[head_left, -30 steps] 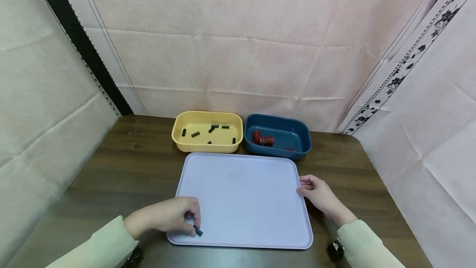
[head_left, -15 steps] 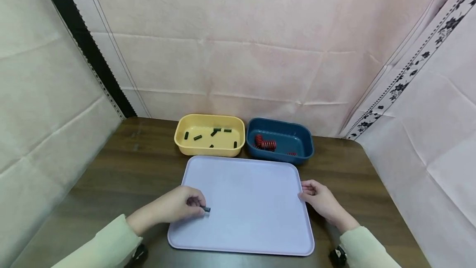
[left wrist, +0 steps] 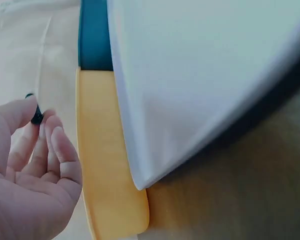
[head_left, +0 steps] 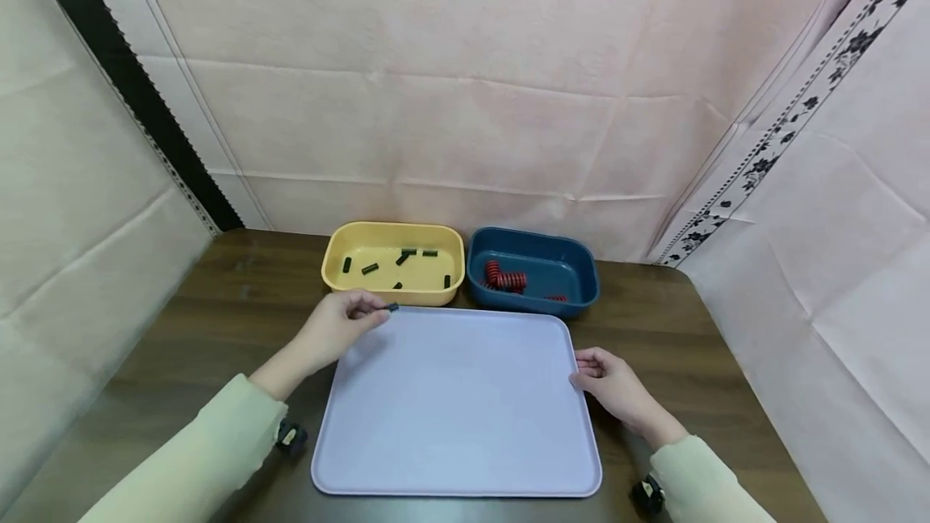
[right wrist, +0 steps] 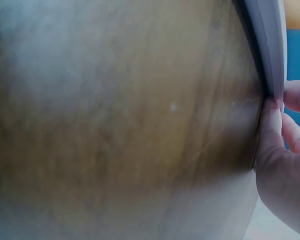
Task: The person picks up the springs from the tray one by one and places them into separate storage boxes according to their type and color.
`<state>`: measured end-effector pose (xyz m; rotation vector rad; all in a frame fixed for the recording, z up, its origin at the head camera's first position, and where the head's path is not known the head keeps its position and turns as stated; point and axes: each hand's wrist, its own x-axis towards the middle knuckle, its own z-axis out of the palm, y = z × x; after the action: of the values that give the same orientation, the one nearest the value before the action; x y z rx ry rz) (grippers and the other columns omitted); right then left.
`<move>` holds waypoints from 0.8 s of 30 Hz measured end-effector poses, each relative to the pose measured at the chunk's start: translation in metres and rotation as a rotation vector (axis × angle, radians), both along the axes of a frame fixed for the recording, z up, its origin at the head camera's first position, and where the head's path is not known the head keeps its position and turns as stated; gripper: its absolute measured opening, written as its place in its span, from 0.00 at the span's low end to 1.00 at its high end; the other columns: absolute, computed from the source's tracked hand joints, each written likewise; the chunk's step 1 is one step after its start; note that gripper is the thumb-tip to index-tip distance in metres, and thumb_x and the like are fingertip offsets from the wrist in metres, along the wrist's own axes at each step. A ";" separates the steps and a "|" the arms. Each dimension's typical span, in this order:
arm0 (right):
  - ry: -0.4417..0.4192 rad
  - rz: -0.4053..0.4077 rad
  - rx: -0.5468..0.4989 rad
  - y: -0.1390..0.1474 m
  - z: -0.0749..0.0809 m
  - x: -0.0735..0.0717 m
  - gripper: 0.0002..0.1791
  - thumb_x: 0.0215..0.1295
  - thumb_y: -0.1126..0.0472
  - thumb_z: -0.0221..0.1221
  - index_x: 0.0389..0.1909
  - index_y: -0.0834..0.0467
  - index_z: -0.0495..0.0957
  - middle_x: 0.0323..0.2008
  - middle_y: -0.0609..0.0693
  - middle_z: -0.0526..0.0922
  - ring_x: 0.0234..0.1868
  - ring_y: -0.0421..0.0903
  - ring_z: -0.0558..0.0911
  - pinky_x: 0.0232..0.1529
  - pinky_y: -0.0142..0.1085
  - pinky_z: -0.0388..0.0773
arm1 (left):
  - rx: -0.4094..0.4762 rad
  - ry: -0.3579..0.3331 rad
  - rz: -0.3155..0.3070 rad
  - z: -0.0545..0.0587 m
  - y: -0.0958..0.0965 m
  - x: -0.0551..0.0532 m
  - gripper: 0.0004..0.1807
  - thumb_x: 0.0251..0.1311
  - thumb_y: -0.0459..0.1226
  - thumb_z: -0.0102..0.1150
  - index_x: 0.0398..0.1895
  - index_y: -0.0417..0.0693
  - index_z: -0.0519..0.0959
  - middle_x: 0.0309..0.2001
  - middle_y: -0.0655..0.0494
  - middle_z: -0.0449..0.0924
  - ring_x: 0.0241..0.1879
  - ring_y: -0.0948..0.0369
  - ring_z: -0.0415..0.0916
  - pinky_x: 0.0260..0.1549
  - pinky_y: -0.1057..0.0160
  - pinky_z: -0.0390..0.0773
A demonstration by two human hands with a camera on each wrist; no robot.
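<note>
Between the thumb and fingertips of my left hand (head_left: pixel 345 320) is a small dark coil spring (head_left: pixel 392 307), held over the far left corner of the pale lavender tray (head_left: pixel 465 410). In the left wrist view the pinched spring (left wrist: pixel 37 117) shows dark at the fingertips. My right hand (head_left: pixel 613 384) grips the tray's right edge, thumb at the rim; in the right wrist view a finger lies along the outer side of the tray edge (right wrist: pixel 270 45). Just beyond my left hand stands a yellow bin (head_left: pixel 385 295) with several dark green springs (head_left: pixel 370 269) scattered in it.
Beside the yellow bin is a dark blue bin (head_left: pixel 555 265) with several red springs (head_left: pixel 511 281) in it. Both bins stand along the tray's far edge on a brown wooden table (head_left: pixel 240 305). Pale cloth (head_left: pixel 436 127) hangs behind and at both sides.
My left hand has lifted the dark spring from the tray's near left corner and carried it away from me to the far left corner. My right hand stays at the tray's edge.
</note>
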<state>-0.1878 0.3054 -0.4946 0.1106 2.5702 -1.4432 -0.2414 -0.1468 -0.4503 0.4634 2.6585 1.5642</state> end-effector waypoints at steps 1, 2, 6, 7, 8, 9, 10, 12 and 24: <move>0.001 0.002 0.000 -0.001 0.000 -0.001 0.20 0.63 0.64 0.63 0.55 0.63 0.75 0.44 0.55 0.79 0.45 0.48 0.77 0.44 0.33 0.78 | 0.012 0.004 0.023 0.000 -0.001 -0.004 0.07 0.62 0.42 0.64 0.38 0.50 0.82 0.34 0.55 0.82 0.33 0.57 0.76 0.29 0.63 0.77; 0.001 -0.001 0.001 -0.003 -0.001 -0.002 0.20 0.63 0.64 0.63 0.55 0.63 0.75 0.44 0.54 0.79 0.44 0.48 0.77 0.44 0.33 0.78 | 0.024 0.008 0.047 0.001 -0.003 -0.008 0.08 0.62 0.43 0.64 0.39 0.50 0.82 0.35 0.55 0.82 0.33 0.56 0.75 0.28 0.63 0.76; 0.006 -0.013 0.017 -0.006 -0.002 -0.004 0.19 0.63 0.65 0.63 0.55 0.61 0.75 0.43 0.53 0.79 0.44 0.47 0.77 0.44 0.33 0.78 | 0.056 0.007 0.127 -0.001 -0.007 -0.021 0.11 0.63 0.46 0.62 0.42 0.50 0.82 0.37 0.52 0.82 0.36 0.54 0.75 0.30 0.64 0.77; 0.008 -0.019 0.020 -0.008 -0.002 -0.004 0.19 0.63 0.65 0.63 0.55 0.61 0.76 0.43 0.53 0.79 0.44 0.47 0.77 0.44 0.33 0.78 | 0.067 -0.001 0.149 -0.002 -0.009 -0.025 0.12 0.63 0.47 0.62 0.42 0.49 0.82 0.38 0.52 0.82 0.37 0.53 0.76 0.31 0.64 0.77; 0.010 -0.026 0.021 -0.009 -0.002 -0.004 0.19 0.63 0.65 0.63 0.54 0.61 0.76 0.43 0.53 0.79 0.44 0.47 0.77 0.44 0.33 0.78 | 0.083 -0.014 0.171 -0.002 -0.010 -0.027 0.14 0.63 0.47 0.61 0.43 0.49 0.82 0.39 0.51 0.81 0.38 0.53 0.76 0.32 0.64 0.77; 0.014 -0.026 0.024 -0.010 -0.001 -0.004 0.19 0.63 0.65 0.63 0.54 0.61 0.76 0.43 0.53 0.79 0.44 0.47 0.77 0.44 0.34 0.78 | 0.101 -0.031 0.191 -0.003 -0.011 -0.030 0.15 0.63 0.48 0.61 0.44 0.48 0.81 0.40 0.50 0.81 0.39 0.52 0.76 0.33 0.62 0.78; 0.019 -0.027 0.027 -0.011 -0.001 -0.004 0.19 0.63 0.65 0.63 0.54 0.62 0.76 0.43 0.53 0.79 0.44 0.47 0.78 0.44 0.34 0.78 | 0.112 -0.051 0.214 -0.004 -0.012 -0.033 0.16 0.63 0.49 0.61 0.44 0.47 0.81 0.41 0.49 0.80 0.40 0.52 0.76 0.34 0.62 0.79; 0.026 -0.028 0.026 -0.014 -0.001 -0.004 0.19 0.63 0.65 0.63 0.54 0.62 0.76 0.43 0.54 0.79 0.44 0.47 0.78 0.44 0.35 0.78 | 0.118 -0.090 0.259 -0.006 -0.015 -0.036 0.19 0.63 0.50 0.61 0.45 0.45 0.81 0.42 0.48 0.80 0.41 0.52 0.77 0.36 0.60 0.79; 0.017 -0.015 0.072 -0.020 -0.005 -0.011 0.19 0.63 0.65 0.63 0.55 0.59 0.76 0.42 0.52 0.79 0.43 0.47 0.77 0.46 0.37 0.78 | 0.193 -0.192 0.351 -0.017 -0.027 -0.041 0.26 0.62 0.53 0.60 0.50 0.40 0.78 0.46 0.44 0.80 0.47 0.49 0.78 0.45 0.57 0.79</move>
<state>-0.1984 0.2858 -0.4993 0.1284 2.6413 -1.3628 -0.2825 -0.1741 -0.4669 -0.1583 2.5547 1.8544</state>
